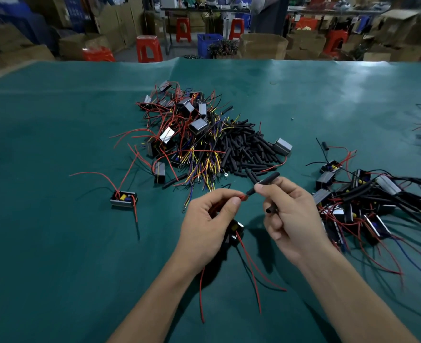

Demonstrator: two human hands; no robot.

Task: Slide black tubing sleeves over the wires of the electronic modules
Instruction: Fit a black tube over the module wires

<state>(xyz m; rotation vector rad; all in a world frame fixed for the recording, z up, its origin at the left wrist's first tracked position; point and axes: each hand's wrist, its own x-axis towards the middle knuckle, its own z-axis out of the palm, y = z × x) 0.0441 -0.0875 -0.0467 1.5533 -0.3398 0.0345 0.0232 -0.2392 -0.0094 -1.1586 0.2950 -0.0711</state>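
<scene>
Nearest, two bare forearms are seen reaching over the green table cover (56, 243). A red wire end (243, 198) is pinched between thumb and forefinger of the left hand (209, 219), and a small black electronic module (234, 233) is tucked under that palm, its other red leads trailing toward the near edge. A black tubing sleeve (266, 181) is pinched by the fingertips of the right hand (291, 219), its near mouth brought right against the red wire tip; whether the wire has entered it cannot be told. A second short sleeve (271, 209) is held lower in the curled fingers of the same hand.

To the left, a single open module (123, 199) with red leads is laid apart from the rest. To the right, a heap of modules (353, 201) is spread, many wires already covered in black tubing.

Farther, at the middle of the table, a large pile of modules and loose wires (187, 134) is stacked, with a mound of cut black sleeves (249, 152) just beside it on the right.

Beyond the far table edge, red stools (149, 48), a blue crate (209, 44) and cardboard boxes (264, 45) are seen, blurred.
</scene>
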